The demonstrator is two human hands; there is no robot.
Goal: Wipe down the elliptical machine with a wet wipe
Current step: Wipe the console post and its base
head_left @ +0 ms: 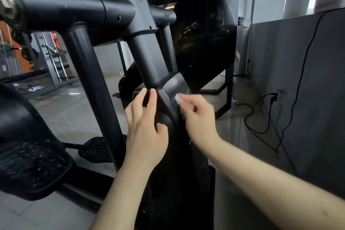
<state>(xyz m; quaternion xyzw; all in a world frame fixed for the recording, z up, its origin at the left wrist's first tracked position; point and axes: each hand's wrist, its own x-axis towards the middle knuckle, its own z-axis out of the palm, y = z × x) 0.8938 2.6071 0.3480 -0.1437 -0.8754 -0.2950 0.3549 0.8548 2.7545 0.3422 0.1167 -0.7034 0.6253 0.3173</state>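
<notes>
The black elliptical machine fills the left and middle of the head view, its thick upright post running down into a black plastic shroud. My right hand pinches a small bunched white wet wipe against the shroud's right face, which looks smeared and shiny there. My left hand is held with fingers straight, the fingertips touching the shroud's left side just below the post. It holds nothing.
A black foot pedal sits low at the left. A second black machine stands behind. Black power cables loop along the grey wall on the right to a socket. Gym racks show far left across the tiled floor.
</notes>
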